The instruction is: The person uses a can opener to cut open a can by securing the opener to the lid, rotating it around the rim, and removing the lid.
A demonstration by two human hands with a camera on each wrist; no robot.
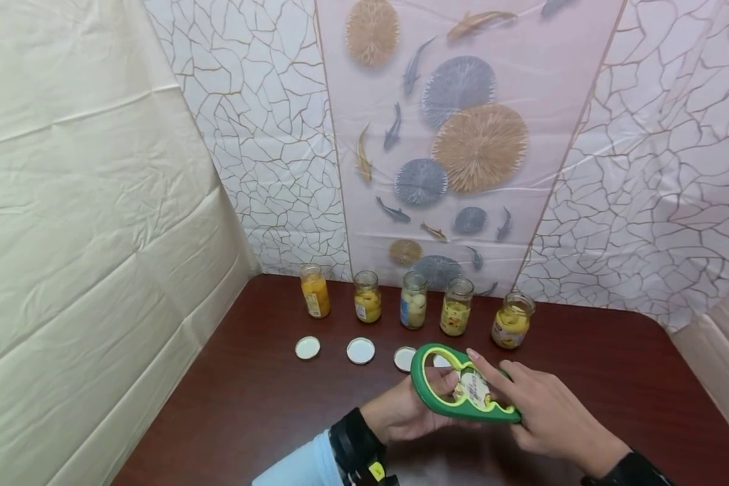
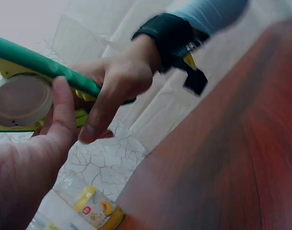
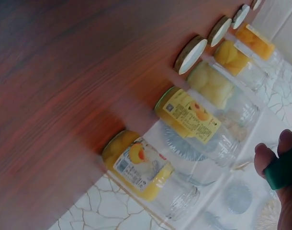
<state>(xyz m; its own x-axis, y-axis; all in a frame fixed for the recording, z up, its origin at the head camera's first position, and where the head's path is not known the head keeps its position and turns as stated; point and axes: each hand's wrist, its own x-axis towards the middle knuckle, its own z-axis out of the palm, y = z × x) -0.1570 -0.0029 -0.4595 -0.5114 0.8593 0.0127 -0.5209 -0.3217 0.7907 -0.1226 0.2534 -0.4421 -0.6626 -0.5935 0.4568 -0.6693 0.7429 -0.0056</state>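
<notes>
A green jar opener (image 1: 428,385) with a lime inner edge is held tilted above the near side of the table. My right hand (image 1: 543,405) grips its right end, index finger lying along the upper edge. A printed lid (image 1: 475,389) sits within the opener's frame; its pale underside shows in the left wrist view. My left hand (image 1: 410,408) reaches from below, thumb in the opener's large loop, and pinches the lid's edge. Beyond the hands, the nearest jar (image 1: 510,324) stands uncapped with yellow fruit inside. Much of the left fingers is hidden.
Several uncapped glass jars of fruit stand in a row along the back, from an orange-filled jar (image 1: 314,293) rightwards. In front lie lids, white side up, including one lid (image 1: 307,347) at left and another lid (image 1: 361,350). A patterned cloth hangs behind the dark table (image 1: 249,405).
</notes>
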